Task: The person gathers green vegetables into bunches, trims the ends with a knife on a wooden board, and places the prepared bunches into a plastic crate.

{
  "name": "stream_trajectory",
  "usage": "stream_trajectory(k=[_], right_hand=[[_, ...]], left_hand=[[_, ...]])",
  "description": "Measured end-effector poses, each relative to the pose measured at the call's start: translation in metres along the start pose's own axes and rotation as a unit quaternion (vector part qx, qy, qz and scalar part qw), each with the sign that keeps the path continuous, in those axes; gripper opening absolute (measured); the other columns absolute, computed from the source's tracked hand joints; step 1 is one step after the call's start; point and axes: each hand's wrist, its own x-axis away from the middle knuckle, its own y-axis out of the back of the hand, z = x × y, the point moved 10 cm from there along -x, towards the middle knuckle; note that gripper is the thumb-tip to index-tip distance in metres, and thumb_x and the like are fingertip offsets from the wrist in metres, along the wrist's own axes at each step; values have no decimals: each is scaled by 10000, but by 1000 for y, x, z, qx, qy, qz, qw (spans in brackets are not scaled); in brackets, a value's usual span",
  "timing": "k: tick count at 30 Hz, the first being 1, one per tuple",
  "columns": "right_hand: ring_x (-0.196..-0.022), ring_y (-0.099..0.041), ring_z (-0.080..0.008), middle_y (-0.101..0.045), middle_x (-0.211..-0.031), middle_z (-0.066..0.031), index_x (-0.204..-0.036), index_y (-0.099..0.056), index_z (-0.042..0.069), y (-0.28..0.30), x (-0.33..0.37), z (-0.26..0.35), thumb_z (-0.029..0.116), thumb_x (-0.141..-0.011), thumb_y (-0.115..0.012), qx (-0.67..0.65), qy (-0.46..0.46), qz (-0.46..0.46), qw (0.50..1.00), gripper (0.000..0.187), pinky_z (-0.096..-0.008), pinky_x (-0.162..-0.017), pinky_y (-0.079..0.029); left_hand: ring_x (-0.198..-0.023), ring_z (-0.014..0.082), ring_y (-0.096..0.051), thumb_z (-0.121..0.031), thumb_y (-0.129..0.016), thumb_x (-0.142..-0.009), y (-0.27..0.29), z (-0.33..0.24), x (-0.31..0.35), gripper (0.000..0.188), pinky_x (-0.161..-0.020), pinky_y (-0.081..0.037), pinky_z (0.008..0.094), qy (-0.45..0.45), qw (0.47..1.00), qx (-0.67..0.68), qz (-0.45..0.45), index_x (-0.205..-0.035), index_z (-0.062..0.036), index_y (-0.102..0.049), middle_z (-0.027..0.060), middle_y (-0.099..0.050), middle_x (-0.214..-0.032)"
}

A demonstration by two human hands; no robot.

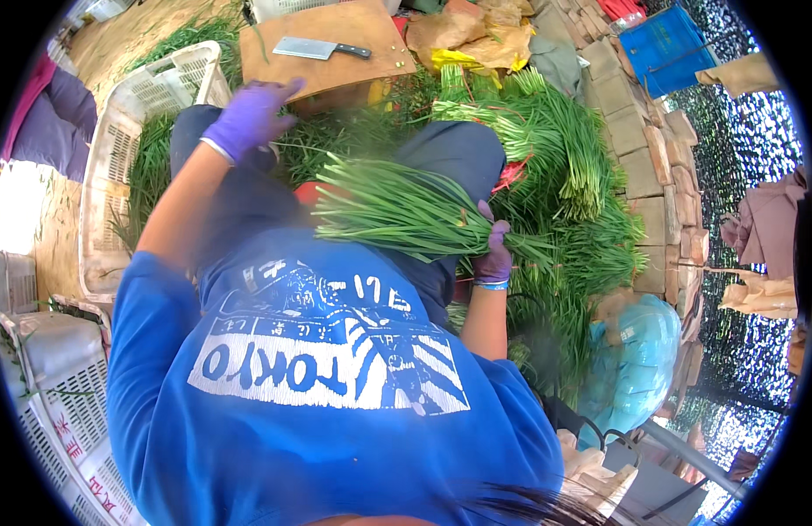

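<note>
My right hand [493, 254], in a purple glove, is closed around one end of a bunch of long green Chinese chives [397, 210]. The bunch lies across my lap, its loose ends fanned toward the left. My left hand [252, 120], also gloved in purple, is raised beside the near left corner of a wooden board [331, 39]. Its fingers are stretched apart, with nothing seen between them. Loose green leaves [345, 136] lie below that hand, between my knees. A cleaver [318, 48] with a black handle rests flat on the board.
Several bundled chives [564, 149] are heaped on my right, beside a brick edge [651, 184]. A white plastic crate [108, 184] holding greens stands on my left, with more crates [68, 386] nearer me. A blue bag [634, 359] sits at right. Another person's legs [55, 123] show far left.
</note>
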Motion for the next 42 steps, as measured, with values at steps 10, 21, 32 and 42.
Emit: stream_trajectory(k=[10, 21, 32, 42], right_hand=[[-1113, -425, -373, -408, -1266, -141, -791, -491, 141, 14, 4, -1, 191, -748, -642, 2, -34, -32, 999, 164, -536, -909, -360], [-1065, -444, -330, -453, -1187, -133, -932, -460, 111, 35, 9, -14, 234, -751, -584, 36, -40, -140, 989, 252, -510, -865, -386], [-627, -446, -135, -400, -656, 19, -662, -417, 156, -98, -124, 144, 294, -817, -477, 70, 167, 69, 981, 216, -331, -643, -399], [-1116, -437, -270, -455, -1204, -170, -1083, -489, -13, -317, -239, 236, 120, -859, -384, 453, 244, 50, 856, 281, -367, -873, -421]], left_hand=[[-734, 98, -553, -263, -632, -777, -122, -101, -24, 278, -711, -446, 262, -54, 857, 481, 175, -925, -28, -639, 54, -636, -794], [-1021, 195, -474, -298, -437, -877, -131, -37, 7, 505, -884, -378, 316, 79, 760, 599, 240, -1272, -1, -336, 120, -480, -1145], [-477, 36, -438, -374, -515, -835, -58, -88, 18, 285, -434, -344, 196, 44, 716, 686, 122, -947, -148, -649, -36, -504, -538], [-1125, 324, -430, -306, -722, -619, 29, 8, 13, 906, -942, -335, 361, 45, 950, 183, -251, -1332, -71, -216, 202, -372, -1272]])
